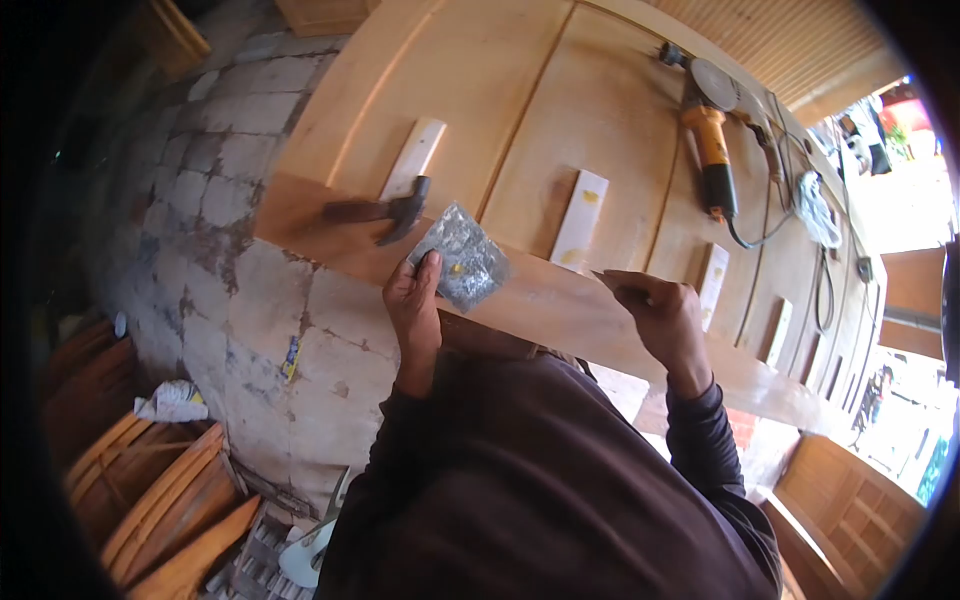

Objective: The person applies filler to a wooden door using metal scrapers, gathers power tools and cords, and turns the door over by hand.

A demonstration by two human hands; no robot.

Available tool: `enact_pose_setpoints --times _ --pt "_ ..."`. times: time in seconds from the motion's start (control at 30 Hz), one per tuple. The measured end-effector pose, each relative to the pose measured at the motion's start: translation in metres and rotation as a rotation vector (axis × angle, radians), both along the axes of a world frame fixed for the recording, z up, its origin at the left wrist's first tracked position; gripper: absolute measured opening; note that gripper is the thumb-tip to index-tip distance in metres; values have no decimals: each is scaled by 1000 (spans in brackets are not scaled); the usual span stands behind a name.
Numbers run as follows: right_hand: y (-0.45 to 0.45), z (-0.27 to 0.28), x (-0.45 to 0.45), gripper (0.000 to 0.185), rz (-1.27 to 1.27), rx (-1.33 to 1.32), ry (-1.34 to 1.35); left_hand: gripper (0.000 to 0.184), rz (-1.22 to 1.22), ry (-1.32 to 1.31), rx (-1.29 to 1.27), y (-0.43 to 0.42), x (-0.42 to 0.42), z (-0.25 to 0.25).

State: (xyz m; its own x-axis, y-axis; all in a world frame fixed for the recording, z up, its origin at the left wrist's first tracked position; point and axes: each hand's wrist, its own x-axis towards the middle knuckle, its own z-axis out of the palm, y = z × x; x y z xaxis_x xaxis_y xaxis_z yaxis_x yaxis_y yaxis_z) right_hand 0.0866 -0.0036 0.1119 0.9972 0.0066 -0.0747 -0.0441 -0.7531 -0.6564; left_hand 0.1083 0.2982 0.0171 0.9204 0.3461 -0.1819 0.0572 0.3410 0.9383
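My left hand [413, 300] grips the near-left edge of a square grey plate [463, 257], with the thumb on top beside a small yellow dab. My right hand [665, 320] is closed round a thin, pointed brown piece [608, 280] over the front edge of the wooden panel [400, 75]. A hammer [404, 211] lies on the panel, just beyond my left hand, its head against a pale wood block [415, 160]. Between and beyond my hands sits another pale block [580, 220] with yellow smears. A third block [713, 285] stands right of my right hand.
An orange and black angle grinder [710, 145] with its cord lies at the panel's far side, near a clear plastic bag [818, 210]. Further blocks, one of them pale [779, 332], line the right. Curved wooden pieces [165, 500] lie on the floor at lower left.
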Motion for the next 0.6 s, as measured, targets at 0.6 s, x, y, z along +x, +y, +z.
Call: enact_pose_setpoints --times 0.6 --pt "66 -33 73 23 -288 1416 622 45 -15 -125 702 117 107 14"
